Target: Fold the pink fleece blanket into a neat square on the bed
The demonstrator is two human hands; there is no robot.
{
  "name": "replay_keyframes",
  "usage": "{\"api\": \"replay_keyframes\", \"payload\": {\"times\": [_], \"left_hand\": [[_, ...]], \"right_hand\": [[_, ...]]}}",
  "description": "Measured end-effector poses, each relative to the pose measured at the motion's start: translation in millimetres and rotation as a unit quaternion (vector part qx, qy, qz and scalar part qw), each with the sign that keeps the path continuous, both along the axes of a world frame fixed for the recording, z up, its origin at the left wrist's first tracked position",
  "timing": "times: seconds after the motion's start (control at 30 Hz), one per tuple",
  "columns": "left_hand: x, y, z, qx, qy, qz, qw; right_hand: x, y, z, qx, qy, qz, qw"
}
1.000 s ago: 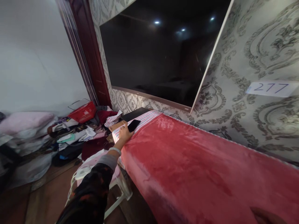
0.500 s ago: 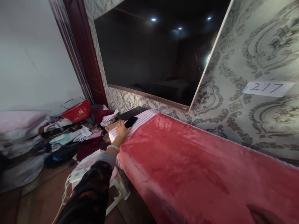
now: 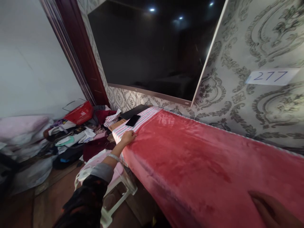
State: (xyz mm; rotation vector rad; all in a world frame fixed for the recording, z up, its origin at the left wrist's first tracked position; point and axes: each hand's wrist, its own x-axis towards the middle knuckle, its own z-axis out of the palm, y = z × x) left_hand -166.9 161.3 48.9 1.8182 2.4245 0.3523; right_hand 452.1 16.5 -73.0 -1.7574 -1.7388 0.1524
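A red plush blanket [image 3: 185, 158] lies over a long surface, with a striped cloth [image 3: 148, 115] showing beyond its left edge. My left hand [image 3: 128, 137] is at that border, fingers closed on the edge of the red blanket. Just beyond it, a black phone [image 3: 133, 120] rests on the stripes, apart from the hand. At the lower right, my right hand [image 3: 273, 209] is partly in frame and in shadow. Its fingers reach out over the red blanket, apart, with nothing seen in them.
A pink-topped stool [image 3: 118, 174] with pale legs stands beside the left forearm. Heaped clothes [image 3: 73, 139] and a red basket [image 3: 82, 113] lie at left. A large television [image 3: 152, 53] hangs behind, beside a paper marked 277 [image 3: 272, 77].
My left hand has drawn back from beside the phone to the blanket's edge, its fingers closing. More of my right hand has come into view at the lower right.
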Motion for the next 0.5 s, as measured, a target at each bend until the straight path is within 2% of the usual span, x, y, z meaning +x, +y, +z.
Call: {"api": "replay_keyframes", "payload": {"times": [0.13, 0.3, 0.5], "left_hand": [[0.0, -1.8, 3.0, 0.009, 0.020, 0.032, 0.999], [4.0, -6.3, -1.8, 0.009, 0.031, 0.035, 0.999], [-2.9, -37.7, -6.2, 0.039, 0.016, 0.065, 0.997]], "right_hand": [[-10.3, -1.2, 17.2, -0.046, 0.028, -0.007, 0.999], [-27.4, -8.3, 42.7, -0.060, 0.025, -0.003, 0.998], [-39.9, -15.4, 61.5, -0.054, 0.021, 0.008, 0.998]]}}
